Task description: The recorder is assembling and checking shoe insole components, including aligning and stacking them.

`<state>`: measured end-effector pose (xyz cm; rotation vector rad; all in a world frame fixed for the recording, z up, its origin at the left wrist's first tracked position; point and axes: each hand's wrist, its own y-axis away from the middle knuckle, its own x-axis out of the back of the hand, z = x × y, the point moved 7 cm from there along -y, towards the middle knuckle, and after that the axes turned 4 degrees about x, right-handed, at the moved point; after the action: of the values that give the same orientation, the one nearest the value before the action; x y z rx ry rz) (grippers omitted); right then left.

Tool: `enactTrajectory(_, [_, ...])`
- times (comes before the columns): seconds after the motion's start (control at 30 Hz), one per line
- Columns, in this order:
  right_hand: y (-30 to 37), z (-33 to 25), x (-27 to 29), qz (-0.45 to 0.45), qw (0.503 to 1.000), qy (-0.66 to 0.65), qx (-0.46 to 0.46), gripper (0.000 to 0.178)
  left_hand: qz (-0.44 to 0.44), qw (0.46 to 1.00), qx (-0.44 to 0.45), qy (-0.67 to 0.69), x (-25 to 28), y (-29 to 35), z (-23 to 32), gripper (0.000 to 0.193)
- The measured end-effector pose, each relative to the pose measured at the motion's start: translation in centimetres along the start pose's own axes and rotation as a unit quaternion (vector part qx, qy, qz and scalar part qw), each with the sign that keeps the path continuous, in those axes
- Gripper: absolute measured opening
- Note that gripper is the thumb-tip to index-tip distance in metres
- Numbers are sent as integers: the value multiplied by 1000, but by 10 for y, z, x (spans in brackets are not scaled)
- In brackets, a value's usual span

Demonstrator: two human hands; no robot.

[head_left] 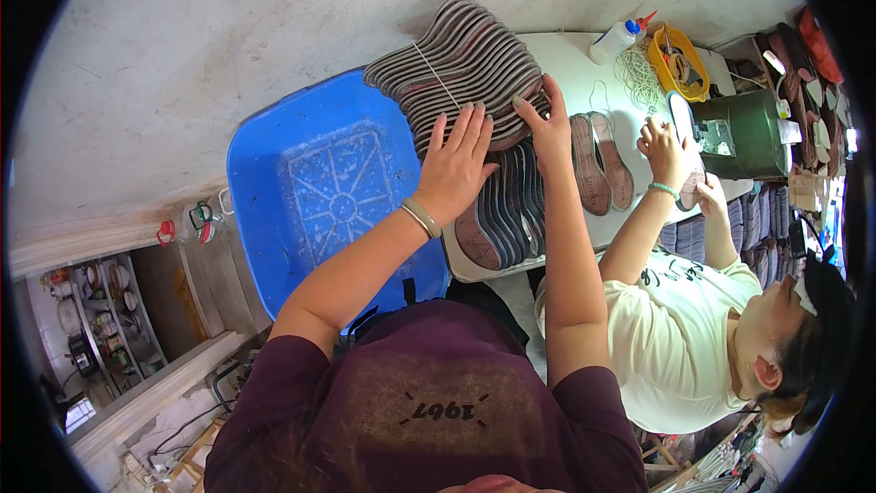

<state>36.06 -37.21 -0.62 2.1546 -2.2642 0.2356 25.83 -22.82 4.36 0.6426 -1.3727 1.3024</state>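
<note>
A long stack of brown-and-grey shoe soles (456,64), standing on edge side by side with a pale string across it, leans by the wall. My left hand (456,160) lies against the near side of this stack, its fingers stretched out and its palm down. At the stack's right end, my right hand (550,128) has its thumb and fingers round the edge of the last soles. Just below my hands, more dark-edged soles (502,210) lie overlapping in a row on the white table (547,46). To their right lies a pair of brown soles (602,164).
A blue plastic tub (342,192) stands at my left. Close on my right, a co-worker (684,329) holds a sole (684,128). Farther back are a glue bottle (613,43), a heap of string (641,73), a yellow basket (680,64) and a green container (744,132).
</note>
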Motion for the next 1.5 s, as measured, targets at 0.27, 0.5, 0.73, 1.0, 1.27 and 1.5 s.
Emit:
enactTrajectory(0.27, [2, 1, 0, -42, 989, -138, -30, 77, -8, 1000, 3, -8, -7, 5, 3, 66])
enactTrajectory(0.5, [8, 4, 1, -45, 975, -217, -33, 78, -16, 1000, 5, -2, -7, 6, 8, 66])
enactTrajectory(0.73, [7, 1, 0, -40, 982, -180, -31, 74, -15, 1000, 11, 4, -7, 7, 8, 69])
enactTrajectory(1.0, [3, 2, -1, -24, 985, -167, -40, 72, -25, 1000, 12, -6, -5, 5, 6, 72])
enactTrajectory(1.27, [3, 0, -3, -18, 983, -177, -38, 68, -36, 999, 9, -28, -7, 5, 7, 73])
enactTrajectory(1.5, [2, 2, -5, -9, 982, -183, -36, 69, -38, 999, 12, -26, -9, 5, 6, 75])
